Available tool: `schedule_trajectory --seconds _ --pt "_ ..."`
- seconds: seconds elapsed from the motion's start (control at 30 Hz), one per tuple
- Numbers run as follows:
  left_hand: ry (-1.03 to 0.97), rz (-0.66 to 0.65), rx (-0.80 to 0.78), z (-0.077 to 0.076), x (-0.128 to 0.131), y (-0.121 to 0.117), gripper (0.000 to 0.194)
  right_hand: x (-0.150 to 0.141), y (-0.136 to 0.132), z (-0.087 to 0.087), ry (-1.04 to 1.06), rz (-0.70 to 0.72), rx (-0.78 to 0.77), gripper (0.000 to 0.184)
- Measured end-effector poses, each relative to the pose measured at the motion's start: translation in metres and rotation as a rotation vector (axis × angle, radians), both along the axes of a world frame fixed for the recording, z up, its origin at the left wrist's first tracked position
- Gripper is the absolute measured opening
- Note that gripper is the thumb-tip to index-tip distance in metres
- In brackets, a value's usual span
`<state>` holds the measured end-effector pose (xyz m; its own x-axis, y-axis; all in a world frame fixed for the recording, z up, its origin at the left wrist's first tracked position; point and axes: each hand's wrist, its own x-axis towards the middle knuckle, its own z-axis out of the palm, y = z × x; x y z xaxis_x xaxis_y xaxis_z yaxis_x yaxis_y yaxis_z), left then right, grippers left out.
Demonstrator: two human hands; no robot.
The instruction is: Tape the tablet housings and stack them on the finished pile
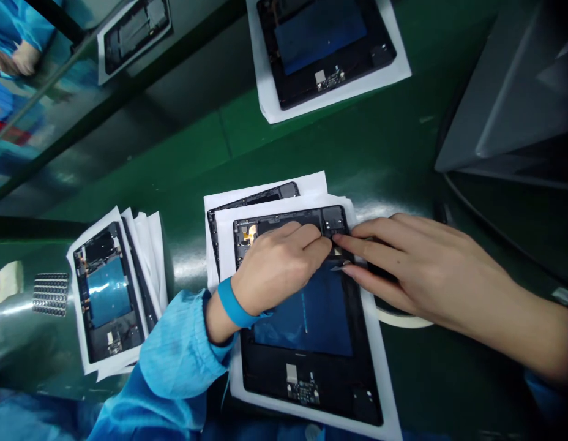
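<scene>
An opened tablet (311, 380) lies on white sheets in front of me, showing a blue-filmed panel (306, 312) and a small circuit board near its lower edge. My left hand (284, 263), with a blue wrist strap (233, 306), reaches over the tablet, fingers curled and pinched near its upper right corner. What they pinch is hidden. From the right, my right hand (417, 263) reaches to the same corner, its fingertips touching the area beside my left fingers. A small pointed grey shape shows at one right fingertip; I cannot tell what it is.
Under this tablet lies another opened tablet (251, 199). At the left is a stack of opened tablets with paper (109, 294), beside a sheet of small dark parts (51, 294). Another tablet (334, 55) lies further back. A grey machine (508, 104) stands right. A co-worker's hands (22, 58) show at upper left.
</scene>
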<state>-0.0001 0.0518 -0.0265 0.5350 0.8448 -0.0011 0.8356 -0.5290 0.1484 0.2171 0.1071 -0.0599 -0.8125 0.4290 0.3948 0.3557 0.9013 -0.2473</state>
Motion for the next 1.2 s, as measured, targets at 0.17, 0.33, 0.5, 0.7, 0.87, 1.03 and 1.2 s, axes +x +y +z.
schedule_trajectory --seconds 0.17,0.33,0.5,0.7,0.87,1.03,1.2 --pt "0.091 -0.026 0.099 0.009 0.006 -0.007 0.024 -0.002 -0.003 0.004 -0.098 0.002 0.102 0.034" --pt "0.144 -0.021 0.164 0.012 0.01 -0.017 0.02 0.0 -0.004 0.002 -0.075 0.019 0.122 0.035" --pt "0.109 0.009 0.196 0.004 0.011 -0.023 0.023 0.006 -0.004 0.0 -0.083 0.086 0.141 0.033" --pt "0.082 0.009 0.163 0.001 0.01 -0.022 0.025 0.004 -0.006 0.002 -0.084 0.036 0.019 0.028" --pt "0.049 0.02 0.187 -0.001 0.009 -0.022 0.024 0.0 -0.006 0.005 -0.094 0.034 0.052 0.026" --pt "0.043 0.02 0.198 -0.001 0.01 -0.023 0.023 -0.001 -0.006 0.007 -0.153 0.016 0.107 0.03" --pt "0.068 0.04 0.202 -0.001 0.01 -0.024 0.021 0.0 -0.006 0.001 -0.073 0.031 0.126 0.033"
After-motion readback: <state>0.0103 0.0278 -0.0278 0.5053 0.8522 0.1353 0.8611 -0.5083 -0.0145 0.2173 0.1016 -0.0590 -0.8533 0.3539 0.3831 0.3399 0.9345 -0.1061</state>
